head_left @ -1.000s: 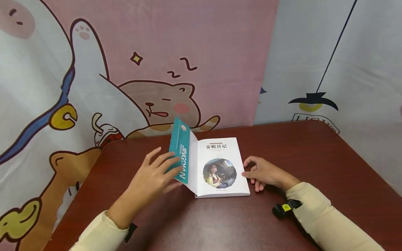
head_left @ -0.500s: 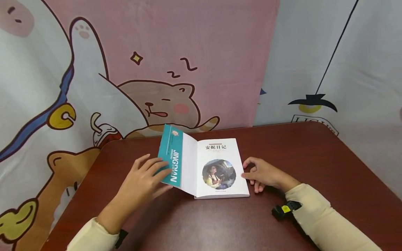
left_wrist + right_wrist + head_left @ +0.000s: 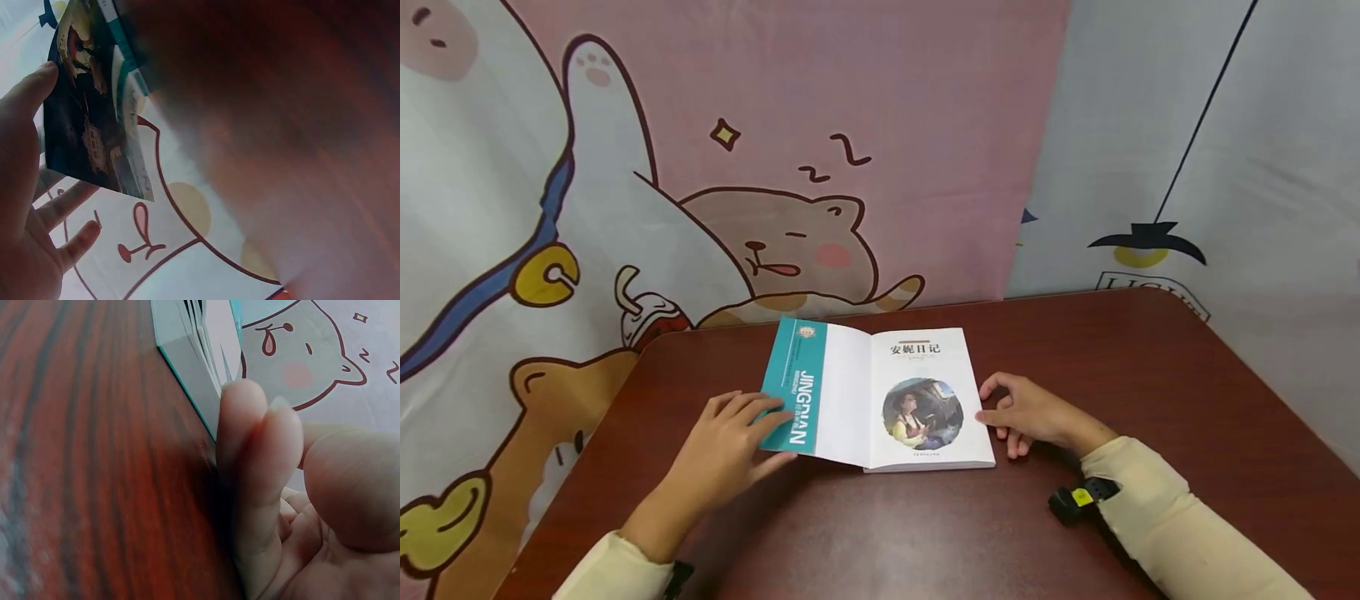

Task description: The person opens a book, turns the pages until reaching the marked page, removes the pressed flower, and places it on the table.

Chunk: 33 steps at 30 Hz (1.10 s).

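A book with a white title page (image 3: 932, 400) lies open on the table, a round picture printed on that page. Its front cover is turned to the left, with a teal inner flap (image 3: 790, 392). My left hand (image 3: 722, 442) holds the cover at its outer edge, fingers over the flap. In the left wrist view, the thumb (image 3: 44, 78) is at the edge of the dark illustrated cover (image 3: 81, 125), and other fingers pass behind it. My right hand (image 3: 1030, 412) holds the book's right edge with thumb and index finger, other fingers curled. In the right wrist view, fingertips (image 3: 244, 403) meet the page edges.
The dark red-brown table (image 3: 925, 533) spreads around the book. Behind it hangs a cartoon-printed cloth (image 3: 940, 125), reaching down to the table's back edge. Black wrist straps show below both sleeves, the right strap (image 3: 1078, 498) with a yellow patch.
My left hand has moved left and down with the cover, which has swung from steeply raised to nearly flat, baring more of the white page beside the flap. The right hand stays put.
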Each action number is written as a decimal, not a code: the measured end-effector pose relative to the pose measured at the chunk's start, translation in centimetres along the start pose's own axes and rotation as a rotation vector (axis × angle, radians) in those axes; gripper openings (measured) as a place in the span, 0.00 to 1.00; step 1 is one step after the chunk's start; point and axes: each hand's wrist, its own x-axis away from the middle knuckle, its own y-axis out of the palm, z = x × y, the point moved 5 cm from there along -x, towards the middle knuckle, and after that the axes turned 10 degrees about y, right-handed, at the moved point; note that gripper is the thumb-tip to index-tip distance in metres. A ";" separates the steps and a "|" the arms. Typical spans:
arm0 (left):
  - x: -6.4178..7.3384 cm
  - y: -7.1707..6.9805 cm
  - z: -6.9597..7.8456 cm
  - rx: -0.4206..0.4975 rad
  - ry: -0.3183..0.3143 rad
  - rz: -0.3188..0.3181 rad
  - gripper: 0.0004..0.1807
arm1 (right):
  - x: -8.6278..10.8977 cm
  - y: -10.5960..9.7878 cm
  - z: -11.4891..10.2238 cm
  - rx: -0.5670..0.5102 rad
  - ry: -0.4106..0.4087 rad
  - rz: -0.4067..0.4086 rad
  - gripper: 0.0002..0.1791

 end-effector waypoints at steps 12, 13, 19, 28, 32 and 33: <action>1.5 2.8 -0.4 0.048 -0.089 -0.163 0.31 | 0.0 0.0 0.0 -0.008 0.003 0.003 0.26; 1.5 3.0 -0.4 0.054 -0.094 -0.171 0.31 | 0.0 0.0 0.0 -0.008 0.004 0.004 0.25; 1.6 3.7 -0.3 0.112 -0.107 -0.229 0.31 | 0.1 0.0 0.0 -0.013 0.007 0.002 0.25; 1.8 4.5 0.0 0.172 -0.127 -0.292 0.29 | 0.1 0.1 -0.1 -0.012 0.008 0.007 0.24; 1.7 4.7 0.1 0.175 -0.139 -0.330 0.29 | 0.1 0.1 -0.2 -0.010 0.007 0.005 0.24; 1.7 4.8 0.1 0.174 -0.140 -0.336 0.29 | 0.1 0.1 -0.2 -0.010 0.005 0.004 0.24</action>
